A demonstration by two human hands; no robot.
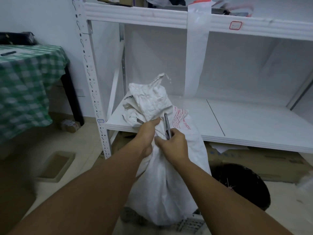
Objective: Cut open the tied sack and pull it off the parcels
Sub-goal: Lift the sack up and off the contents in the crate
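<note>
A white woven sack [171,184] with red print stands upright on the floor in front of a white shelf. Its bunched top leans against the shelf edge, with a tied tail sticking up. My left hand [148,133] grips the gathered neck of the sack from the left. My right hand [174,145] holds a pair of scissors [166,124] with the blades pointing up, touching the sack just right of my left thumb. The parcels inside are hidden by the sack.
A white metal shelving unit [237,126] stands behind the sack. A black bin [242,184] sits on the floor to the right, with flattened cardboard [271,160] under the shelf. At the left are a table with a green checked cloth [25,82] and a shallow tray [55,165].
</note>
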